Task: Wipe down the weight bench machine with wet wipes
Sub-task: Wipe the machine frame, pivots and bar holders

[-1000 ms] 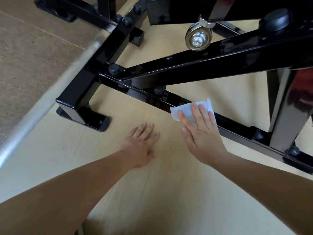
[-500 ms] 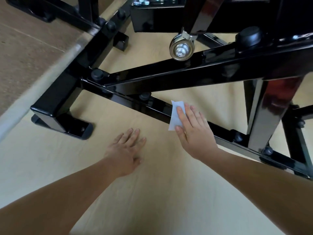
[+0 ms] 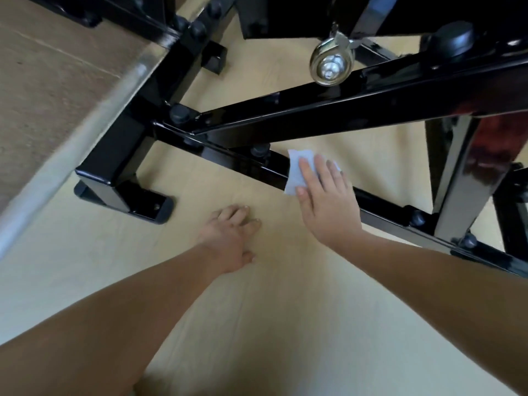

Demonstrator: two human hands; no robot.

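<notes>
The weight bench machine's glossy black steel frame fills the top of the view. Its low floor bar [image 3: 243,164] runs from upper left to lower right. My right hand [image 3: 325,201] presses a white wet wipe [image 3: 295,172] flat against that bar with straight fingers, just right of a bolt cap [image 3: 259,150]. My left hand [image 3: 231,238] rests on the pale floor in front of the bar, fingers spread and holding nothing. A thicker diagonal beam [image 3: 343,110] passes above the bar.
A chrome pulley [image 3: 331,64] hangs above the diagonal beam. A black foot plate [image 3: 143,202] ends the cross tube at left. An upright post [image 3: 463,178] stands at right. A grey strip [image 3: 71,147] divides the pale mat from the brown floor at left.
My right hand has slid the wipe along the floor bar, first toward the left, and stays pressed on it. My left hand stays planted on the floor. The view has shifted slightly.
</notes>
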